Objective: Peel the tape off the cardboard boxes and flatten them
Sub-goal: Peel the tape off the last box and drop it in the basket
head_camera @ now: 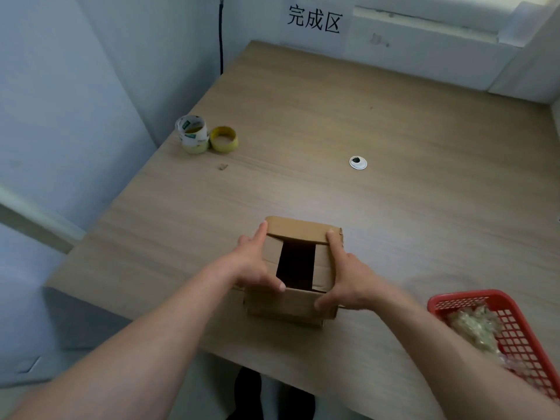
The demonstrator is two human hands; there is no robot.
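Observation:
A small brown cardboard box (298,303) stands on the wooden table (394,207) near its front edge. Its top flaps are apart and a dark gap shows the inside. My left hand (253,263) grips the box's left side, index finger stretched along the far flap and thumb on the near flap. On the right side, my right hand (348,278) holds the box the same way, with its thumb at the near flap's edge. No tape is visible on the box's top.
Two tape rolls (206,136) sit at the table's far left. A red plastic basket (512,328) holding crumpled clear tape stands at the front right corner. A round cable grommet (358,163) lies mid-table. A paper sign (315,21) hangs on the back wall.

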